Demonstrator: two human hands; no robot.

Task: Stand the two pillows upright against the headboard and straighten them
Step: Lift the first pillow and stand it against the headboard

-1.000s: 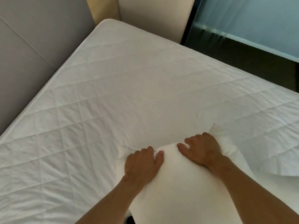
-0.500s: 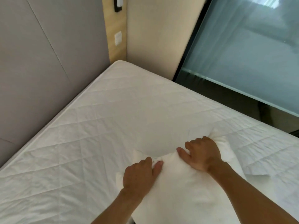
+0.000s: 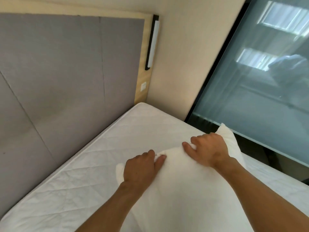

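Both hands grip the top edge of one plump white fabric pillow: the left hand has fingers curled over the edge with the thumb pinching cloth, and the right hand is clenched likewise, further toward the pillow's far corner. Pillow is held over the white quilted mattress, apart from the grey padded headboard, which stands beyond the mattress edge. Only one pillow is identifiable.
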